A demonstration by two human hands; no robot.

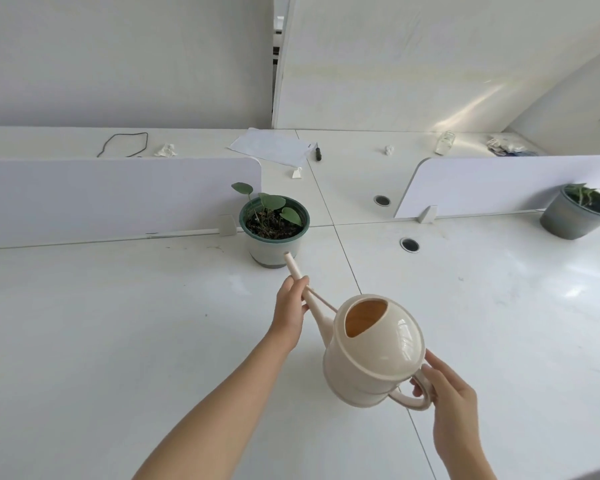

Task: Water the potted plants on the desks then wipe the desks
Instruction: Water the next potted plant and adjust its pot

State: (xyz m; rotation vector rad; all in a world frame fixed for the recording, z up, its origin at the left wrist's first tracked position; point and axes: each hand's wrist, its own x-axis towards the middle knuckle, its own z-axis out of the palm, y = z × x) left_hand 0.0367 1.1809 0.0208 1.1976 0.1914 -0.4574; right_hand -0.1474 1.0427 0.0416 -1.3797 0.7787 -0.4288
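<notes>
While the left hand (290,306) curls its fingers (300,285) round the thin spout (293,266), pinching it about midway along, the right hand (454,407) has its fingers (426,379) hooked round the loop handle (413,401) of the watering can (374,355). The can hangs in the air between the two hands, spout pointing away from the person. It is cream plastic, squat and round, with a glossy domed top and a wide fill hole that shows an orange-tinted inside; whether it holds water I cannot tell.

Just beyond the can's spout tip stands a potted plant (274,226): a pale pot with a green rim, dark soil and a few round leaves on thin stems. The tip sits in front of the pot's wall, below its rim. Far to the can's right is a second potted plant (575,213) in a grey pot.

Under the can lies a glossy white worktop (118,323) crossed by seams. Beyond the can stand two low white dividers (111,199), with two round cable holes (409,244) nearby. Farther off lie a sheet of paper (274,147), a black pen (318,153), a looped black cord (125,144) and a crumpled tissue (166,150), before plain white walls.
</notes>
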